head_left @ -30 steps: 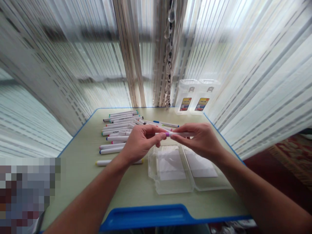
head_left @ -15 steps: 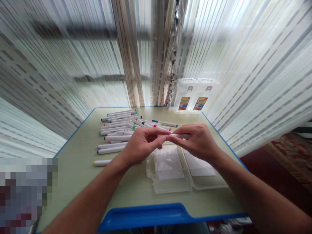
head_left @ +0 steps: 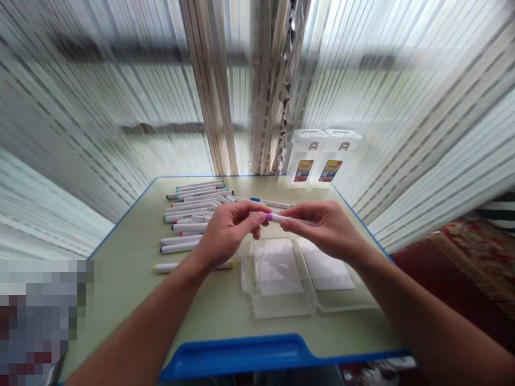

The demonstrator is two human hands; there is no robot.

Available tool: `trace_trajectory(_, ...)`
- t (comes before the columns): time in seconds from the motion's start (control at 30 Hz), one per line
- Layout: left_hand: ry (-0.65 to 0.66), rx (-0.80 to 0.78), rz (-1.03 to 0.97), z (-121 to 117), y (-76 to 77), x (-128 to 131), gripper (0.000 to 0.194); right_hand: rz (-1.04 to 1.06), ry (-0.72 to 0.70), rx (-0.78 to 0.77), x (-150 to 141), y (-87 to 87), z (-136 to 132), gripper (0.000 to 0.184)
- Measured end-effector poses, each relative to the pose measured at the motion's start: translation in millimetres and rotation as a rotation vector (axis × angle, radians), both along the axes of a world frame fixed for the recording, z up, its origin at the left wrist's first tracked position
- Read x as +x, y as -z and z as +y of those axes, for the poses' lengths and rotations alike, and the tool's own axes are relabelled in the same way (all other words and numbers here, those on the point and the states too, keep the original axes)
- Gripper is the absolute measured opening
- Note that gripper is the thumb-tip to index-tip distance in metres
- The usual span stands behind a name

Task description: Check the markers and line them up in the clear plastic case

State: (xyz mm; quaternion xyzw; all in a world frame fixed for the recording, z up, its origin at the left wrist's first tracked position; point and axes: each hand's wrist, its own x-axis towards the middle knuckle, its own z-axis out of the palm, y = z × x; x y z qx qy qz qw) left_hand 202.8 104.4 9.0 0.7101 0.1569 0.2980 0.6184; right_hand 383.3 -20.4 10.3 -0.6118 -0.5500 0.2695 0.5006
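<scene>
Between my two hands is a white marker (head_left: 277,217) with a purple band, held nearly level above the table. My left hand (head_left: 231,228) pinches its left end between thumb and fingers, and my right hand (head_left: 322,222) grips the right end, partly hiding it. Behind and left of my left hand lie several white markers (head_left: 187,219) with coloured ends. One marker with yellow ends (head_left: 169,267) lies apart, nearer to me, partly covered by my left wrist. Below my hands an opened clear plastic case (head_left: 284,308) rests on the table with white paper inside.
Two clear plastic cases (head_left: 302,147) with coloured labels stand upright at the table's back right. The pale table (head_left: 124,300) has a blue rim and a blue tray (head_left: 241,356) at its front edge. String curtains (head_left: 161,96) hang close around the back and sides.
The purple band of the held marker now shows more plainly between my hands. My left hand has shifted slightly left and turned, and my right hand has risen a little.
</scene>
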Motion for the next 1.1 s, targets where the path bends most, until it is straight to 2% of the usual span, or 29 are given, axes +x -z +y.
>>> trace_trajectory(0.2,-0.029,-0.106,-0.046,2,0.3,-1,0.018,0.162,0.014,-0.001,2,-5.2,0,0.028)
trace_trajectory(0.4,-0.030,-0.221,-0.083,7,1.1,-2,0.020,0.313,0.005,0.026,9,-2.1,0,0.025)
trace_trajectory(0.6,-0.062,-0.279,-0.111,9,-0.6,-1,0.018,0.430,-0.079,0.084,16,-3.0,-1,0.020)
trace_trajectory(0.77,-0.079,-0.308,-0.132,9,-3.2,-2,0.017,0.505,-0.169,0.068,19,-3.8,-2,0.023)
trace_trajectory(0.9,-0.050,-0.330,-0.150,10,-2.6,-3,0.018,0.484,-0.181,0.078,20,-3.8,-2,0.021)
trace_trajectory(1.1,0.067,-0.344,-0.188,11,0.8,-5,0.025,0.562,-0.075,0.099,24,-4.2,2,0.017)
